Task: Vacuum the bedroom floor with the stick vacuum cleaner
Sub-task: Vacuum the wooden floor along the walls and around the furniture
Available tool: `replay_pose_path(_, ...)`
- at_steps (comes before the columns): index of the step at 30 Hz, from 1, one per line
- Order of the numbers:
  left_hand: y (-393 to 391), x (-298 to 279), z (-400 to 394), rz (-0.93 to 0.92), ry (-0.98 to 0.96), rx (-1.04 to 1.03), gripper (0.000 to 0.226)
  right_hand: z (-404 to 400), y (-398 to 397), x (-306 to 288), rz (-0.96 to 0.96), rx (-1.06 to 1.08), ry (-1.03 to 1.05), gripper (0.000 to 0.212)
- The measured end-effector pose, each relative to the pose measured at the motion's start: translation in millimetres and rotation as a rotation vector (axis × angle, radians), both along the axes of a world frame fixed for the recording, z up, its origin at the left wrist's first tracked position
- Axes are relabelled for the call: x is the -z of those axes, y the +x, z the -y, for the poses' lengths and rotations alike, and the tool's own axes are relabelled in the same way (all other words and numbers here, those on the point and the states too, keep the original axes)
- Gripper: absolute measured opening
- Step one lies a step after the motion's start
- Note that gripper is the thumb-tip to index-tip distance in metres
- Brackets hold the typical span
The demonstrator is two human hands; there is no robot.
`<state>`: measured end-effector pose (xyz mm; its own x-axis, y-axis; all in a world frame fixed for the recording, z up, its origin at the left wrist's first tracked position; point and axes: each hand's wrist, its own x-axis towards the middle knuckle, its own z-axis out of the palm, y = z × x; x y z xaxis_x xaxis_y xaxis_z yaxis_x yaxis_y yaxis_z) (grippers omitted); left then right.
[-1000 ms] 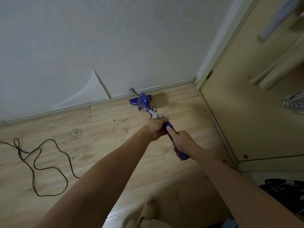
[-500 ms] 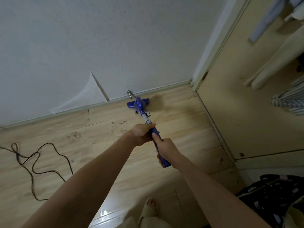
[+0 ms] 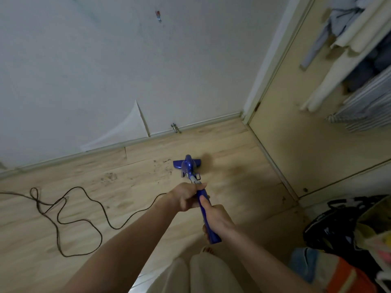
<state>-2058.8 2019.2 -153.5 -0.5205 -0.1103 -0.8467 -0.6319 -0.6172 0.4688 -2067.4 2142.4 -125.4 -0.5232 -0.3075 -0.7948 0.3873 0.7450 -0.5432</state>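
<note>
I hold a blue stick vacuum cleaner (image 3: pixel 189 164) with both hands over the light wooden floor (image 3: pixel 232 157). Its floor head lies flat on the boards, a short way out from the skirting of the white wall. My left hand (image 3: pixel 186 196) grips the upper part of the handle, close to the grey tube joint. My right hand (image 3: pixel 215 216) grips the blue handle lower down, thumb pressed along its top. Dark dirt specks lie on the boards just left of the head.
A black power cord (image 3: pixel 69 212) loops over the floor at left. A metal door stop (image 3: pixel 175 128) sticks out at the skirting. A beige open door (image 3: pixel 300 144) with hanging clothes stands at right. Bags (image 3: pixel 347 229) sit at lower right. Peeled wallpaper (image 3: pixel 127 127) curls off the wall.
The vacuum head has been drawn back from the skirting by the door stop toward me. Both hands came back with the handle, and my view rose up the wall.
</note>
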Motion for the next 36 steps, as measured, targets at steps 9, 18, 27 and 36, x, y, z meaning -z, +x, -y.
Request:
replay_pose_path(9,120,-26,-32,0.009,0.014,0.079,0.01,-37,125,-48,0.056,0.049,0.041,0.054)
replay_pose_path(18,184,-41,-65,0.045,0.045,0.056,0.011,-85,173,-70,0.079,-0.087,0.025,0.05)
replay_pose_path(27,174,-23,-58,0.035,-0.038,-0.014,0.017,-60,178,-28,0.038,0.026,0.022,0.054)
replay_pose_path(36,163,-27,-16,-0.015,-0.016,-0.094,0.009,-17,149,-30,0.068,-0.031,-0.037,0.048)
